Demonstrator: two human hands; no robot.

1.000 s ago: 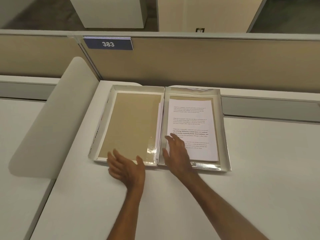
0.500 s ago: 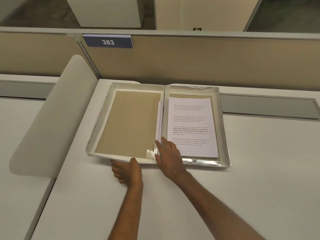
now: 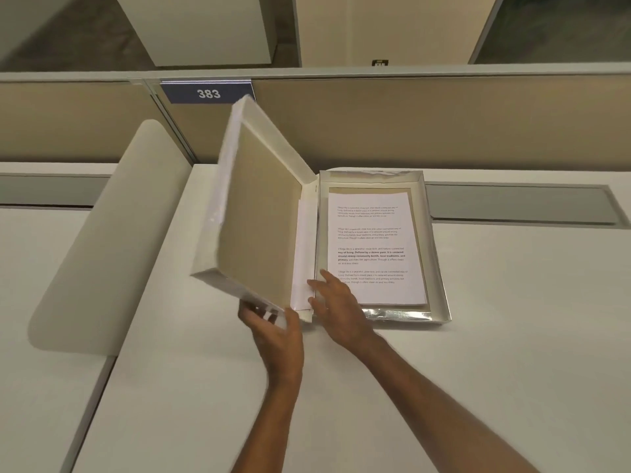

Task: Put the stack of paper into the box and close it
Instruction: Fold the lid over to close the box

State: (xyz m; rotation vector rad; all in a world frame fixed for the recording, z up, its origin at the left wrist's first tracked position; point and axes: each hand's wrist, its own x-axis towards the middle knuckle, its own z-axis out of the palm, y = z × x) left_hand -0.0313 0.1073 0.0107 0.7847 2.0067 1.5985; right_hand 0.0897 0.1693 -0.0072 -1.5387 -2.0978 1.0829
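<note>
You have one shallow white cardboard box (image 3: 438, 254) lying open on the white desk (image 3: 512, 336), its inner walls silvery. In its tray sits one stack of white printed paper (image 3: 374, 247), flat, on a tan liner. Four text paragraphs show on the top sheet; the third starts "Village life is a peaceful, close-knit..." with bold words "way of living. Defined by a slower pace"; the rest is too small to read surely.

The hinged white lid with tan cardboard lining (image 3: 259, 213) is raised, tilted up to the left of the tray, joined at the spine beside the paper. One loose white strip lies along the lid's hinge side.

Your left hand (image 3: 276, 332) grips the lid's near bottom corner, fingers behind it, thumb in front. Your right hand (image 3: 336, 305) is open, fingers spread, resting on the tray's near left corner, fingertips touching the lower left edge of the paper.

One blue plate reading "383" (image 3: 208, 93) is fixed on the beige partition (image 3: 444, 124). One curved white divider panel (image 3: 102, 254) stands left of the desk. One grey cable hatch (image 3: 519, 204) is set in the desk at right.
</note>
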